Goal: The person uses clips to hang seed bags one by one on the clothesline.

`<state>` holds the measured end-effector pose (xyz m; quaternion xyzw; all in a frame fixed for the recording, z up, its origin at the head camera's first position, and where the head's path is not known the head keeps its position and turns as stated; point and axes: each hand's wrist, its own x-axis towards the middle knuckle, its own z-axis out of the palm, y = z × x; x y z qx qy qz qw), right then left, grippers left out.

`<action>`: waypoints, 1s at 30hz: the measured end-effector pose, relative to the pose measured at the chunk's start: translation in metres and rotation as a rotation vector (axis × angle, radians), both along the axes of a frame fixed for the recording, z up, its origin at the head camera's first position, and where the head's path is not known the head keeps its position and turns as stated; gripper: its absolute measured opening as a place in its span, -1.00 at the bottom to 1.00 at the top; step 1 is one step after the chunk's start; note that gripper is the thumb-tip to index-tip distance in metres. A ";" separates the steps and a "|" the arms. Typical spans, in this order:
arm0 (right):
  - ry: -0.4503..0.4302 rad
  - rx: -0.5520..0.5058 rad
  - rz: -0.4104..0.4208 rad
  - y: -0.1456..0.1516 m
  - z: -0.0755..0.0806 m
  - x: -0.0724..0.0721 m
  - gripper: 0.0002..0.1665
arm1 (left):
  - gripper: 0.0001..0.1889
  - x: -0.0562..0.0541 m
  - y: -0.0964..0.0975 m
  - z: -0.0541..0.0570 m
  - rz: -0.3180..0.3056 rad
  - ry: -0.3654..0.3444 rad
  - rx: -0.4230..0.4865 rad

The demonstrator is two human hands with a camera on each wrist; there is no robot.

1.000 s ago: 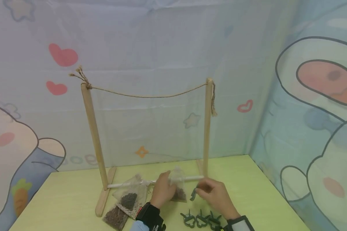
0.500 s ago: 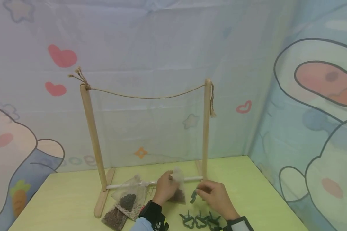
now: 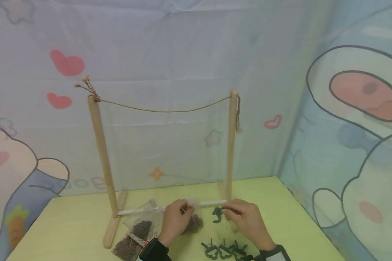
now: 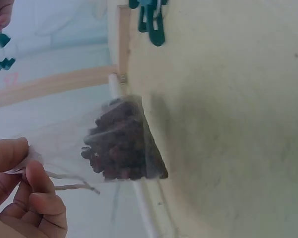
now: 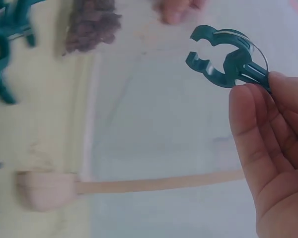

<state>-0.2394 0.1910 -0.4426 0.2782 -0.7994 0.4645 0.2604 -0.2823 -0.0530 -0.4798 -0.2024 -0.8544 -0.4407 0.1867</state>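
L hand: fingers pinched tight on the neck of a bag of dark bits, in front of the white bar; can't tell if its base touches the desk. Cords dangle by those fingers. R hand: thumb & fingers pinch a green clip by its handles, mouth ajar w/ nothing in it, well off the desk.

Risks, prob.: squeeze eases, mouth closes early; hold's only at handle ends, so clip may twist out. Sheer fabric could slip bc bits weigh it down. Cords might snag in clip.
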 end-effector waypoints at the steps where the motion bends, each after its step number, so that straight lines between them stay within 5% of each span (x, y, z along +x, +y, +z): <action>1: 0.043 -0.010 0.005 0.000 0.005 0.002 -0.84 | -0.71 0.003 -0.001 0.005 0.000 0.024 -0.003; 6: 0.261 -0.003 0.025 0.004 0.034 0.003 -0.68 | -0.72 0.014 -0.005 0.038 -0.042 0.117 0.016; 10: 0.379 0.034 0.005 0.008 0.066 -0.003 -0.66 | -0.75 0.016 -0.008 0.074 -0.147 0.063 0.063; 15: 0.510 0.054 -0.002 0.007 0.112 -0.014 -0.86 | -0.75 0.012 -0.010 0.119 -0.223 0.013 0.105; 19: 0.603 0.051 0.004 0.004 0.147 -0.024 -0.66 | -0.78 0.008 -0.008 0.151 -0.226 0.052 0.123; 23: 0.650 0.081 -0.028 0.003 0.177 -0.032 -0.86 | -0.88 0.002 -0.003 0.175 -0.203 0.103 0.146; 30: 0.710 0.127 -0.070 -0.005 0.221 -0.044 -0.78 | -0.83 -0.005 0.009 0.209 -0.173 0.129 0.162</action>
